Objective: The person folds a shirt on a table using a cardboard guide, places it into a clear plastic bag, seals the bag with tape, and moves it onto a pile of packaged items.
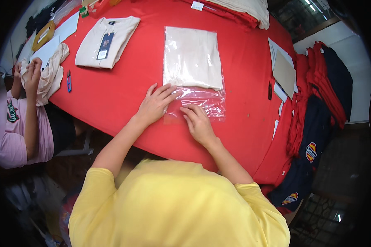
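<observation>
Head view: of my hands, the left (157,102) lies open, fingers spread over the lower left of the clear bag (206,100); the right (199,124) curls at its flap, whether pinching I cannot tell. The bag lies flat on the red worktop (247,78), a folded cream garment (191,57) inside.

You wore a yellow top (180,206), plain where it showed, with loose short sleeves (98,187) in the same colour that left your forearms (118,143) bare.
</observation>
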A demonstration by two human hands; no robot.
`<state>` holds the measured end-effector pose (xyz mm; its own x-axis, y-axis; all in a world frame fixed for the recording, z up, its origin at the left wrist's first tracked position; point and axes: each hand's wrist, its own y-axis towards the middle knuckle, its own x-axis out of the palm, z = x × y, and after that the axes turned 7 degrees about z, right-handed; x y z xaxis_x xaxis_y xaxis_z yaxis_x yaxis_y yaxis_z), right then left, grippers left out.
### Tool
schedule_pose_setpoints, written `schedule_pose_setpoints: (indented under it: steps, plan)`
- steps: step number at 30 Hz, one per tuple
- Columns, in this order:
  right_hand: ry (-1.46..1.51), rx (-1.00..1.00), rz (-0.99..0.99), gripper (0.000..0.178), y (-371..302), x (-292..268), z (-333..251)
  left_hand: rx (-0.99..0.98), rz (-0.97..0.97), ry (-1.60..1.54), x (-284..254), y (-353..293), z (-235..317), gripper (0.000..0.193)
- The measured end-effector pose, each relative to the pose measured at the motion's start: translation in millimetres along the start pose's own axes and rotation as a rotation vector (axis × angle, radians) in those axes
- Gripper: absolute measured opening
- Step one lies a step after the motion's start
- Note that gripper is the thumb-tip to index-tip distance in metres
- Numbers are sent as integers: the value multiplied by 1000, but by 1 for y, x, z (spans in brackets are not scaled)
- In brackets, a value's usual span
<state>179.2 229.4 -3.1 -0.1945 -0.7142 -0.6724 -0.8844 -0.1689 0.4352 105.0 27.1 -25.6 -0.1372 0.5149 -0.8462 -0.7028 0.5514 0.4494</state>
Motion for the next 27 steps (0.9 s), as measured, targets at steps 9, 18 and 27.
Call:
schedule_pose_setpoints:
  steps: [9, 18, 27]
  plan:
    - [-171, -50, 41, 31, -37, 22, -24, 35, 6, -14, 2, -1, -2, 43]
    - [-494, 201, 199, 50, -69, -14, -9, 116, 77, 17, 1, 3, -2, 46]
    - [-515, 417, 334, 65, -81, -58, 34, -42, -97, -270, -10, 8, -5, 37]
